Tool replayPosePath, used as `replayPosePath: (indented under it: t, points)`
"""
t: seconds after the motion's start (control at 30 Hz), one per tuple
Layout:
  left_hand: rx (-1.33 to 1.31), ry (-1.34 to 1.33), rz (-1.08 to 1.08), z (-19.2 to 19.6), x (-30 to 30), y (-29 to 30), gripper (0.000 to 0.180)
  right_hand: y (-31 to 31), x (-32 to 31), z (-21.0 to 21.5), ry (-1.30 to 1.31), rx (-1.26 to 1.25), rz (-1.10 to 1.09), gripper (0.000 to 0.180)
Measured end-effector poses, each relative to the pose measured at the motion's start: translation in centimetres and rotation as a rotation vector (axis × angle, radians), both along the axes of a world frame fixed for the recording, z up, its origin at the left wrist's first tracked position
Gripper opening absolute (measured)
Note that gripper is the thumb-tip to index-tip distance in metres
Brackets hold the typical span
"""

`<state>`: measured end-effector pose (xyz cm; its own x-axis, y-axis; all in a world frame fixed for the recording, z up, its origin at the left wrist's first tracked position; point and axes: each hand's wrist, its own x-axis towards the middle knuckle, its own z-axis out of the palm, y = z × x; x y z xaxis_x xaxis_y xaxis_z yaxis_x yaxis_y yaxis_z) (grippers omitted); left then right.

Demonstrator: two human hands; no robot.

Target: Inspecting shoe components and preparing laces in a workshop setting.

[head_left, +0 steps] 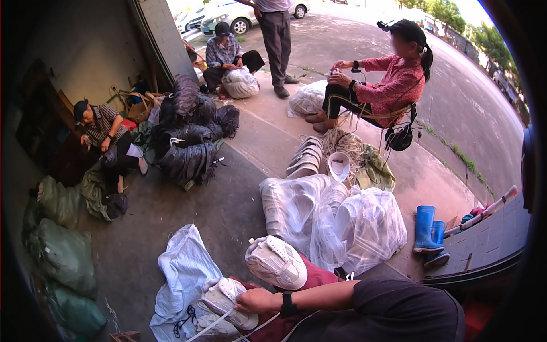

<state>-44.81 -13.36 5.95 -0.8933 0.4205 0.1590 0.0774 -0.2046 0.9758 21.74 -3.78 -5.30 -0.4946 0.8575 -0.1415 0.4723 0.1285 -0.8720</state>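
Observation:
My right hand reaches in from the lower right, a black band on its wrist. Its fingers are closed at the lacing of a pale beige sneaker lying over my lap. A white shoelace runs down and left from beside the fingertips; a second strand passes below the wrist. Whether the fingers pinch the lace as well is too small to tell. Another pale beige sneaker, unlaced, rests on the dark red cloth over my legs. A further pale shoe part shows at the lower edge. My left hand is out of view.
Clear plastic bags of pale shoe parts stand ahead, with stacked uppers and a bundle of laces behind. A white woven sack lies left. Blue boots stand right. Seated people work beyond; dark bundles and green sacks lie left.

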Motion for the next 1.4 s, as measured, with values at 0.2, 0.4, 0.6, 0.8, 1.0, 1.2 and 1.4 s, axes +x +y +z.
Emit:
replayPosePath:
  t: [0.2,0.4,0.6,0.8,1.0,1.2,1.4]
  points:
    - [-0.072,0.065,0.063,0.7,1.7,0.2,0.022,0.0,-0.3,-0.7,-0.013,-0.009,-0.010,0.038]
    - [-0.403,0.332,0.175,3.8,4.5,-0.4,0.012,0.0,-0.2,-0.5,0.004,0.005,-0.022,0.039]
    - [-0.571,0.671,0.202,5.5,2.0,-1.9,0.012,0.1,-0.4,-0.9,0.000,-0.006,0.000,0.038]
    - [-0.625,0.779,0.267,5.7,-1.5,-2.5,0.015,0.1,-0.1,-0.4,0.005,-0.020,-0.003,0.038]
    - [-0.534,0.588,0.434,5.1,-3.3,-2.1,0.045,0.1,-0.3,-0.7,-0.007,-0.037,0.010,0.038]
    - [-0.501,0.469,0.511,5.7,-3.5,-1.6,0.062,0.2,-0.4,-1.5,0.001,-0.021,0.016,0.038]
    - [-0.542,0.365,0.499,6.9,-1.6,-1.3,0.062,0.2,-0.2,-0.6,-0.020,-0.052,0.031,0.038]
